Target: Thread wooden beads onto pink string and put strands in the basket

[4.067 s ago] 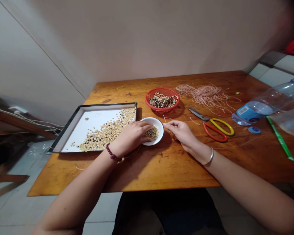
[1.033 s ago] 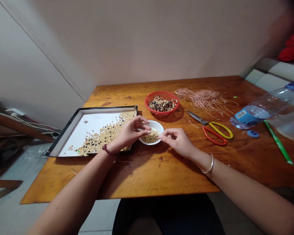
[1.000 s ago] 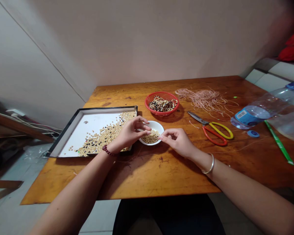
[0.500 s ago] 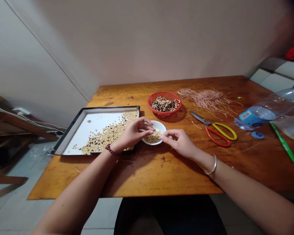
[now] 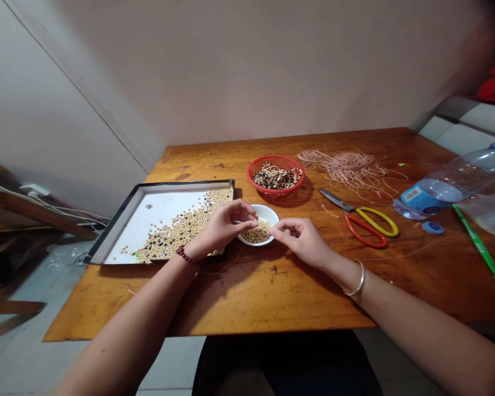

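A small white bowl (image 5: 267, 212) holds many pale round beads (image 5: 256, 234) on the wooden table. Over its left side is my left hand (image 5: 226, 223), thumb and index finger brought together above the beads; anything between those tips is too small to make out. At the right rim, my right hand (image 5: 299, 239) is closed in a pinch on what looks like a thin pale cord, its tip pointing toward the bowl. Fingers of both hands cover parts of the rim. A stretch of thin cord also runs on the table below the bowl.
Left stands a black-edged tray (image 5: 113, 220) of loose beads. Behind the bowl sits a red basket (image 5: 274, 191) with strung beads. Pink cord (image 5: 346, 168), scissors (image 5: 371, 220), a plastic bottle (image 5: 437, 192), a blue cap (image 5: 432, 227) and a green strip (image 5: 478, 242) lie right.
The view has shifted very slightly. Both hands stay at the bowl in nearly the same pose, and the things on the table keep their places.
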Motion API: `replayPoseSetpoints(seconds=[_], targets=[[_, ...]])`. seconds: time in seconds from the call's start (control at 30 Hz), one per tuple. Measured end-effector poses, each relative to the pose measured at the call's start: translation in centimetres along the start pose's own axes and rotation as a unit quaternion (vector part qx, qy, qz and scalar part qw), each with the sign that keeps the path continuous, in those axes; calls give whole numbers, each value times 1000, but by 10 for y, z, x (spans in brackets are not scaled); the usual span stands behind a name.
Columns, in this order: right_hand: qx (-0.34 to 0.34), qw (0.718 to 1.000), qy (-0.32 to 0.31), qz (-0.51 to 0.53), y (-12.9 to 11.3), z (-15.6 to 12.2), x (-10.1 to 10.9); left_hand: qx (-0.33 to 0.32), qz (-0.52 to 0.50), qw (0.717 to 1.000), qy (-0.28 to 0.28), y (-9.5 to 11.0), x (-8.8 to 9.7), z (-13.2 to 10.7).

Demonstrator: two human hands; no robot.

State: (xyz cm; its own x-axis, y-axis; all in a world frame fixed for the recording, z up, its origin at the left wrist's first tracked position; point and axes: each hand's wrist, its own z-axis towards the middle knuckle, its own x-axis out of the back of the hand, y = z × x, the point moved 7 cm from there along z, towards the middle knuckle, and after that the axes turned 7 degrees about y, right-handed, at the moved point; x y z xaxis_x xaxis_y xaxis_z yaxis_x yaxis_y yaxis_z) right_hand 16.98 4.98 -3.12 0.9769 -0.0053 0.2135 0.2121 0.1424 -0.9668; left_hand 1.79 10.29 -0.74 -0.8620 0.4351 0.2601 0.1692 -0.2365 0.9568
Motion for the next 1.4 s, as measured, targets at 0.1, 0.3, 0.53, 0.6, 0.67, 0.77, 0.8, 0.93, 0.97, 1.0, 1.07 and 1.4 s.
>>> replayPoseSetpoints(seconds=[0.1,0.3,0.53,0.6,0.67,0.77,0.8,0.93,0.97,1.0,1.07,1.4], targets=[[-5,1000,-2,-2,1,0,0,0,8,1000,4,0,1,0],[-6,1000,-3,2,1,1,1,4,8,1000,5,0,1,1],[-4,1000,11,11,-3,1,4,14,4,1000,12,-1,2,0],[0,1000,5,9,-2,1,3,13,4,1000,11,-1,2,1],[1,1000,2,3,0,0,2,12,5,1000,9,-1,2,1],[3,1000,0,-7,1,0,1,10,8,1000,7,-2,2,1],[3,1000,1,-9,1,0,1,10,9,1000,7,-2,2,1],[2,1000,7,-12,1,0,2,12,4,1000,9,-2,2,1],[2,1000,8,-12,1,0,2,13,3,1000,9,-2,2,1],[1,1000,8,-12,0,0,2,13,3,1000,9,-2,2,1],[2,1000,6,-11,0,0,2,14,4,1000,7,-2,1,0],[-4,1000,-22,-22,3,0,-5,20,-2,1000,-8,-4,0,-1]])
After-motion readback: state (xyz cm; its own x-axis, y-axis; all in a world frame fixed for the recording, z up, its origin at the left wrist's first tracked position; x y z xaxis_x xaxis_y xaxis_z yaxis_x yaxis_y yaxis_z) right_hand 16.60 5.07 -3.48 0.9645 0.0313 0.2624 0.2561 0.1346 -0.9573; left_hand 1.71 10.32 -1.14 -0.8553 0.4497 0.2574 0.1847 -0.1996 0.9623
